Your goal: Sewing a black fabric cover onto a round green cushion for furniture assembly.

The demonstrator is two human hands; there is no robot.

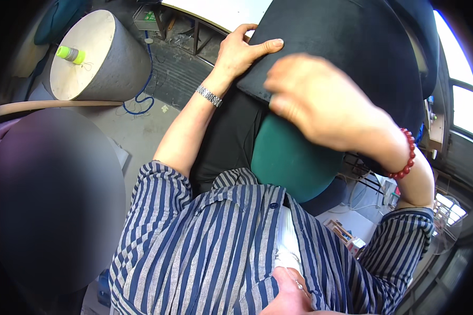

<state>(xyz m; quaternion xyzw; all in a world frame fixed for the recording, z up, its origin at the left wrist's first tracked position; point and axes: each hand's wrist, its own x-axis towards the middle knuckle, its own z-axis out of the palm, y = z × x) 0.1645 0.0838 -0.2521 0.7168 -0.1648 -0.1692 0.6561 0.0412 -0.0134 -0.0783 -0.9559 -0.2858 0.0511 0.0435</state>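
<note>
A large black covered panel [347,37] with a smooth, dull surface lies ahead of me, its near corner pointing toward my lap. My left hand [244,52] holds its left edge, thumb flat on top and the fingers partly hidden past the edge. Over the panel's near edge is my right hand [315,97], smeared by motion with its fingers curled in. Whether it pinches something cannot be made out. Below the panel, a smooth dark green rounded surface [294,157] shows beside my black trouser leg [226,139].
At the far left stands a big grey drum-like roll [102,58] with a yellow-green thread spool [71,54] on its pale end. A blue cord [148,79] hangs beside it to the floor. A white tabletop [223,11] lies beyond. A fan [446,220] stands at right.
</note>
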